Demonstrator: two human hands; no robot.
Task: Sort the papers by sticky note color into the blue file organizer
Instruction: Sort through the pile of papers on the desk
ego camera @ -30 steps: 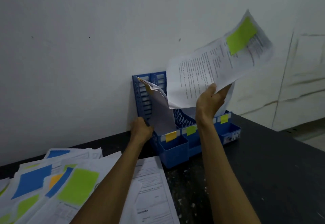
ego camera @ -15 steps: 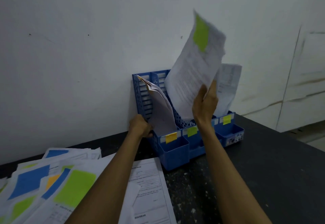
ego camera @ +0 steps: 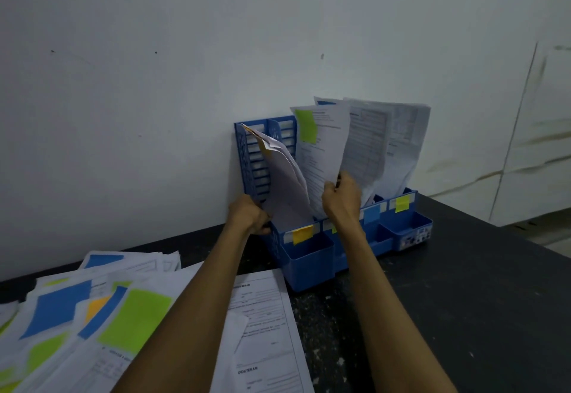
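R hand (ego camera: pixel 341 198) pinches the lower edge of the paper w/ green sticky note (ego camera: pixel 321 158), which stands upright in the blue file organizer (ego camera: pixel 309 259), 2nd slot from the left (front label mostly hidden by the wrist). L hand (ego camera: pixel 248 218) grips the organizer's left wall low down, beside curled sheets (ego camera: pixel 284 182) in the 1st slot. Unsorted papers (ego camera: pixel 92 315) lie spread on the dark table (ego camera: pixel 479 284) at left.

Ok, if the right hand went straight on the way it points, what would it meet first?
Likely the papers standing in the blue file organizer, just behind the green-note sheet the right hand holds; depth is unclear.
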